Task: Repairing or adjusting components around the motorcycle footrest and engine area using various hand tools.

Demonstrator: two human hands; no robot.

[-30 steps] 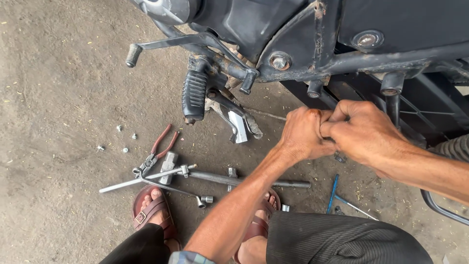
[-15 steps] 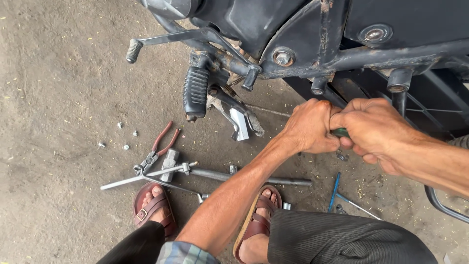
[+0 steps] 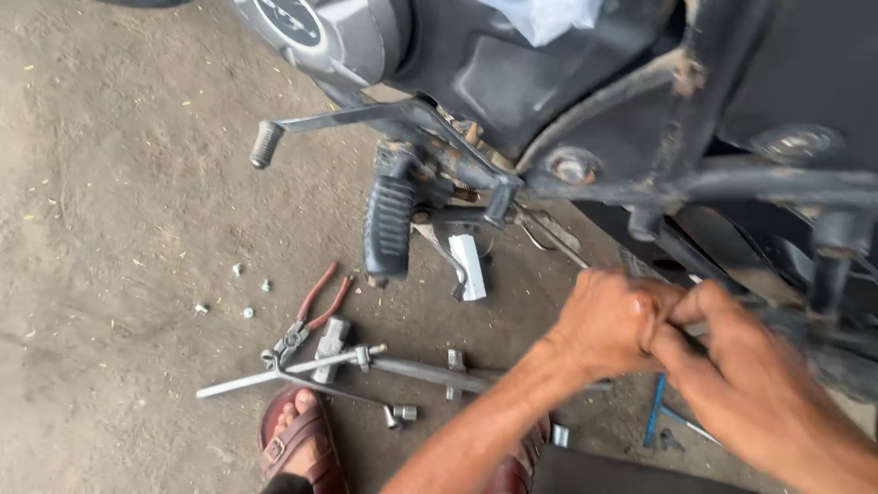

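Both hands, left hand and right hand, have fingers clamped together on something hidden low on the motorcycle frame; seems stiff, greasy metal, so grip close, pliers lie on the floor

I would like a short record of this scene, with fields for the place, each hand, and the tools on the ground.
place: dusty concrete floor beside a motorcycle
left hand: closed in a fist low at the frame, pressed against the right hand; what it grips is hidden
right hand: closed, fingers wrapped against the left hand
footpeg: black rubber, hanging down
pliers: red handles, lying on the floor
long metal wrenches: crossed on the floor near the sandalled foot
small nuts: scattered left of the pliers
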